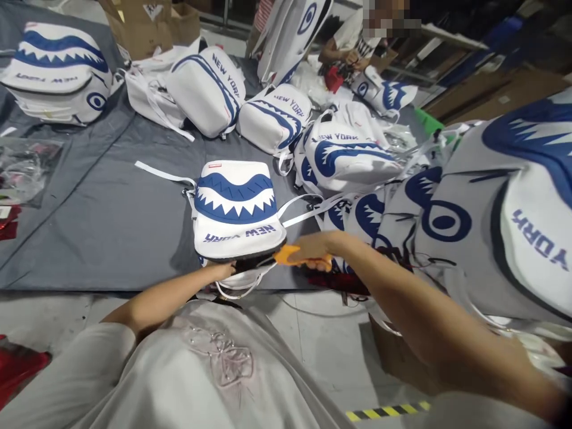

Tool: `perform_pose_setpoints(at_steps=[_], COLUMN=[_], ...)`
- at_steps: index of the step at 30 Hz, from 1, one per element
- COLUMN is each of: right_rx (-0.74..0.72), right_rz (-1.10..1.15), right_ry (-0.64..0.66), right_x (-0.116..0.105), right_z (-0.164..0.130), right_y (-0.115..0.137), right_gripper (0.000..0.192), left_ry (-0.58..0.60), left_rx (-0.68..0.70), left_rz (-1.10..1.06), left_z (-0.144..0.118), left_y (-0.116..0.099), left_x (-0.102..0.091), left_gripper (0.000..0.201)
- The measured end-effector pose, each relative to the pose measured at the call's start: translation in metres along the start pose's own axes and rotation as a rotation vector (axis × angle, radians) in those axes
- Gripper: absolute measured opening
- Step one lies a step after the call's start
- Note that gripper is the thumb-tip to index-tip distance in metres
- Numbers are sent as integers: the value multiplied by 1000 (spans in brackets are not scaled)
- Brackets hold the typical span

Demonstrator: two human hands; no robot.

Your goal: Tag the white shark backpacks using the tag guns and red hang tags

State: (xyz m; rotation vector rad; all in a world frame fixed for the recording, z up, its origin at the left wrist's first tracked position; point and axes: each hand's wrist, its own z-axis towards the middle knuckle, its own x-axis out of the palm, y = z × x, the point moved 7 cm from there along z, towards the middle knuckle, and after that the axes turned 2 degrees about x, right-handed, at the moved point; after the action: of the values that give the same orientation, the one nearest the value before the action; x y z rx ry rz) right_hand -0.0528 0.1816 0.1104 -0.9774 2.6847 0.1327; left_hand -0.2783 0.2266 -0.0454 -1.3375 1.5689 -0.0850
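A white backpack (236,235) with a blue band, white shark teeth and "NEW YORK" lettering lies on the grey-covered table in front of me. Its lettering reads upside down from here, and its near side gapes dark under the edge. My left hand (223,271) reaches to that gap, its fingers hidden in or behind the opening. To the right, my right hand (315,249) is closed around orange-handled scissors (288,255). Their thin grey blades point left at the gap. White straps trail from both sides of the backpack.
More white backpacks (353,149) crowd the right and back of the grey table (111,226). Another backpack (62,74) stands far left, near a cardboard box (140,30). Clear plastic bags (29,170) lie at the left edge. A person (353,44) is across the table.
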Motion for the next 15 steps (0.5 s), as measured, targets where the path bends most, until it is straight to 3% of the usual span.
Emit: perform_pose_setpoints(at_steps=[3, 6, 7, 8, 10, 12, 15], right_rx=[-45, -244, -283, -295, -198, -29, 180], right_rz=[124, 636, 775, 913, 1148, 1305, 1494], right_ry=[-20, -31, -62, -171, -452, -647, -681], right_x=[27, 60, 75, 89, 127, 177, 244], right_z=[1, 27, 40, 54, 80, 103, 139], right_y=[-56, -116, -135, -154, -189, -206, -203], right_gripper=[30, 41, 43, 43, 38, 32, 27], left_ry=[-243, -439, -458, -460, -460, -473, -433], left_rx=[99, 241, 255, 240, 165, 122, 132], left_rz=[-15, -73, -106, -146, -218, -259, -227], left_z=[-24, -50, -57, -61, -65, -62, -52], left_y=[-11, -17, -15, -11, 0, 5, 0], left_x=[-8, -32, -44, -57, -85, -110, -124], left_gripper=[45, 48, 45, 43, 44, 45, 46])
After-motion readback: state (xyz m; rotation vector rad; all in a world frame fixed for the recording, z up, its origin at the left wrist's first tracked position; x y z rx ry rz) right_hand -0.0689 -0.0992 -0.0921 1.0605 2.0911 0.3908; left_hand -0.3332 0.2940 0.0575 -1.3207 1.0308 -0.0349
